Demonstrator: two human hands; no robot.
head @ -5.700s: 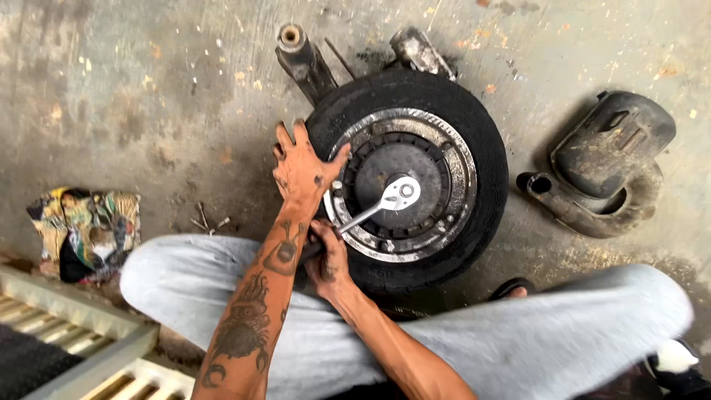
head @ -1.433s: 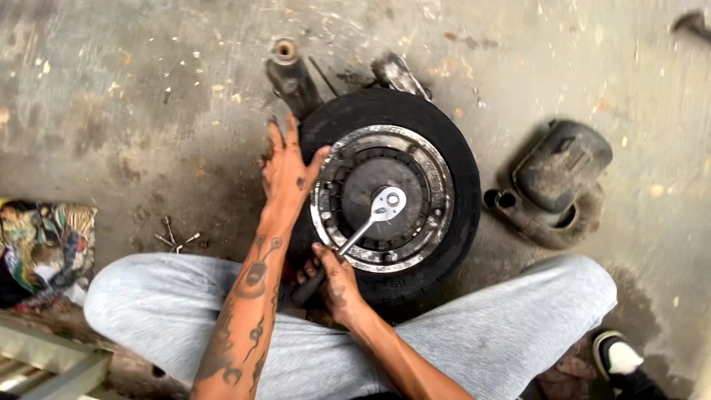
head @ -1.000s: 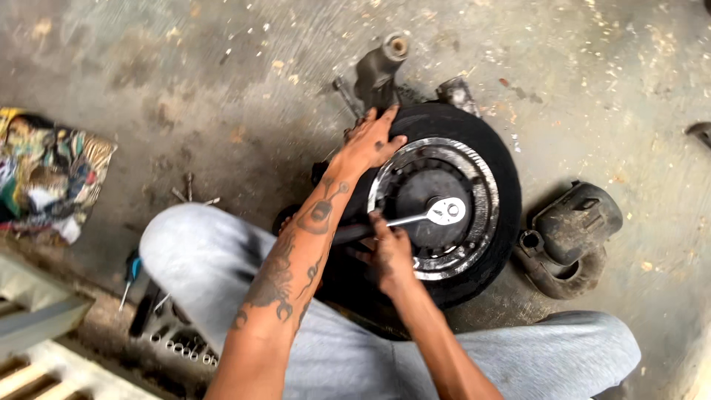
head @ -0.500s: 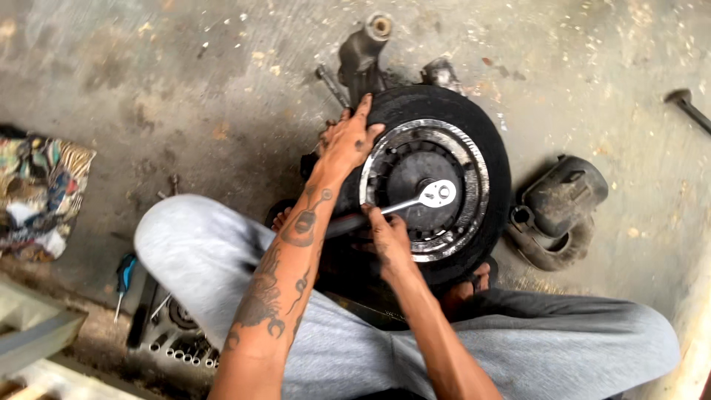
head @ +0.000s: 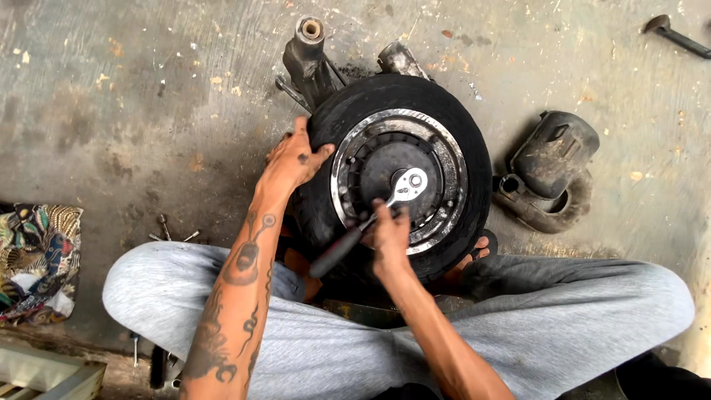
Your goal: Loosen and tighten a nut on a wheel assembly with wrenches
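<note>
A stained grey concrete floor (head: pixel 133 111) fills the view, and a person in light grey trousers (head: pixel 563 311) sits cross-legged on it. Between the knees lies a small black rubber tyre on a chromed metal wheel hub (head: pixel 444 126), flat on its side, with a grimy metal engine casing (head: pixel 311 59) sticking out beyond it. To the right, just beside the tyre, lies a dark, dirty moulded cover (head: pixel 552 167). A patterned multicoloured cloth (head: pixel 33 255) lies far left. The left hand (head: pixel 292 159) is spread flat on the tyre's left edge. The right hand (head: pixel 391 237) is wrapped around a silver ratchet wrench with a black grip (head: pixel 370 218), its head seated on the hub's centre.
</note>
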